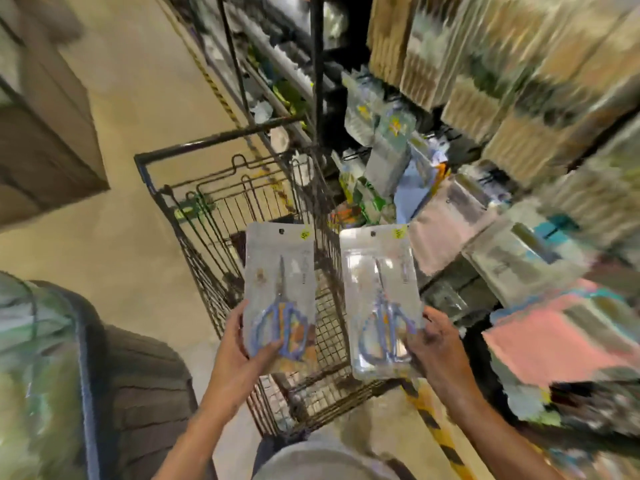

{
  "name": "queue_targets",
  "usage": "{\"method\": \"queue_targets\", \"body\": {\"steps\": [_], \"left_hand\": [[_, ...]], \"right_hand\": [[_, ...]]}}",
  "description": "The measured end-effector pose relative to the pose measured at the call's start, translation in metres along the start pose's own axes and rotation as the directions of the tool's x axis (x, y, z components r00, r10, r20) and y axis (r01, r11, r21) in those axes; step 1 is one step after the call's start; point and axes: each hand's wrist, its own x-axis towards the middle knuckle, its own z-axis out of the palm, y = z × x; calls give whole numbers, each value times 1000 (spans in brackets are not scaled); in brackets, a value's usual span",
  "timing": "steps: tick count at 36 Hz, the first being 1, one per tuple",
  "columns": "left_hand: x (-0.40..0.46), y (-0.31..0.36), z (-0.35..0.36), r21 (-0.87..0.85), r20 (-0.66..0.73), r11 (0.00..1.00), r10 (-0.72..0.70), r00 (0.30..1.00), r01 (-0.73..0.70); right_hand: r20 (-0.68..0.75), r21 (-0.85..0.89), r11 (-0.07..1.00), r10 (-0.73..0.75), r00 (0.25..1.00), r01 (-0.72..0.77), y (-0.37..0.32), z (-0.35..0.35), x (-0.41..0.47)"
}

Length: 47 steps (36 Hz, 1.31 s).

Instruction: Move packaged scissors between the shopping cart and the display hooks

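scissors packs (280, 292) (381, 299) upright, tips up, over cart (194, 216)

The person is showing two bare forearms with no sleeves reaching the wrists; the left hand (239, 358) and right hand (438, 348) are wearing no gloves, rings or watch.

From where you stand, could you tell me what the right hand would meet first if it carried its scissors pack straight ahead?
Probably the hanging packets on the display hooks. The right hand points its scissors pack up towards them, though blur makes depth uncertain.
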Motion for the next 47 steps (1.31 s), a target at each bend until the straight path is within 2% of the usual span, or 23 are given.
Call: {"method": "queue_targets", "body": {"steps": [7,10,15,21,28,37,43,47], "left_hand": [[-47,39,79,46,-10,992,115,993,-115],[-60,48,101,48,-14,994,97,995,-96],[-76,59,131,56,92,989,133,987,-139],[-86,75,151,16,212,978,202,956,-210],[-88,89,145,8,354,971,219,909,-237],[-104,89,158,-23,537,930,320,780,-366],[-136,97,192,-115,614,903,392,685,-414],[-160,107,216,-140,638,855,464,615,-500]], "right_hand": [[-46,60,991,-117,992,120,-8,-76,-29],[-76,71,984,-160,984,165,-8,-100,-40],[-94,176,969,-160,983,174,-10,-136,-68],[-210,196,952,-194,958,235,-9,-153,-100],[-401,178,928,-236,885,328,-8,-144,-150],[-578,100,952,-182,796,290,0,-147,-233],[-648,73,947,-193,737,312,2,-178,-284],[-681,107,932,-184,708,346,0,-206,-314]]}}
